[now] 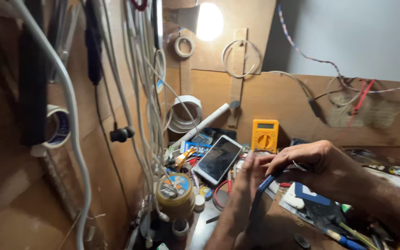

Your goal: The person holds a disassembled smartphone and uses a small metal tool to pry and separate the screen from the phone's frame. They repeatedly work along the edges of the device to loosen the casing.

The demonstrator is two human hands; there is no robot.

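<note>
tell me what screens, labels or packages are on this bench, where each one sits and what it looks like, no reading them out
Phone: leaning left of the hands, white rectangle, dark screen, off.
Multimeter: against the back board, yellow box, small grey display, round dial.
Tin: front left under the hanging cables, round, brass-coloured, blue and orange lid label.
Blue card: behind the phone, blue and white, partly hidden.

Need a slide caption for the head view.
Both hands, left and right, work a blue-handled tool beside a smartphone.

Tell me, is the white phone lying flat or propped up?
Propped up: the white phone leans tilted on the clutter behind it, its dark screen facing up, beside the yellow multimeter.
</note>
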